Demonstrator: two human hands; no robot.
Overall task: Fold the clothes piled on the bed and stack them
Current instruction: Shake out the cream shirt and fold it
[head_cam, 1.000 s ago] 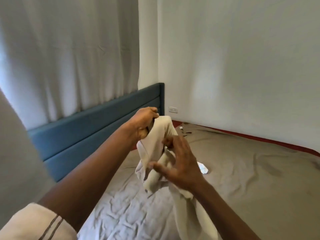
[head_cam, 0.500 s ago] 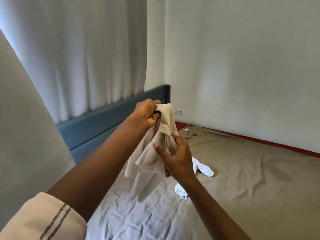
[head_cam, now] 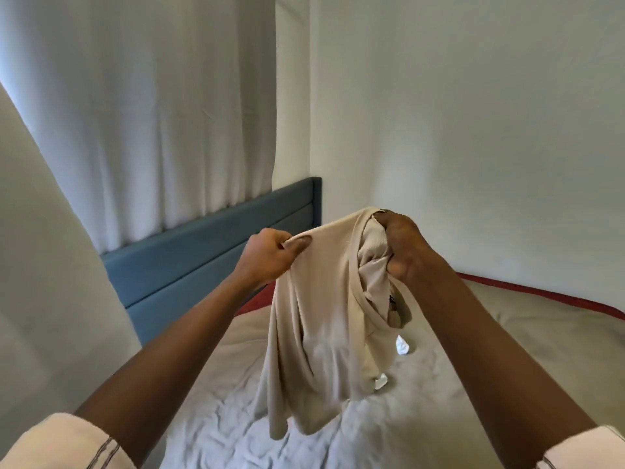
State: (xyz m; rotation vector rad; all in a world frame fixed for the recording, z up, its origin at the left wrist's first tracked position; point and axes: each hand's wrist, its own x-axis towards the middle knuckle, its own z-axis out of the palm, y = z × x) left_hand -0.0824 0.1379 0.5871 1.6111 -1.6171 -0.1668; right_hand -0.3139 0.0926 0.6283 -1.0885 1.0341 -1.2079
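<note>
Our left hand pinches one top edge of the beige garment and our right hand grips the bunched other side. We hold it above the bed so it hangs loose, probably to find its shape. White cloth lies beyond.

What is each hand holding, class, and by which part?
Both hold one beige garment above the bed. The left hand pinches its top edge; the right hand grips a bunched part beside it.
</note>
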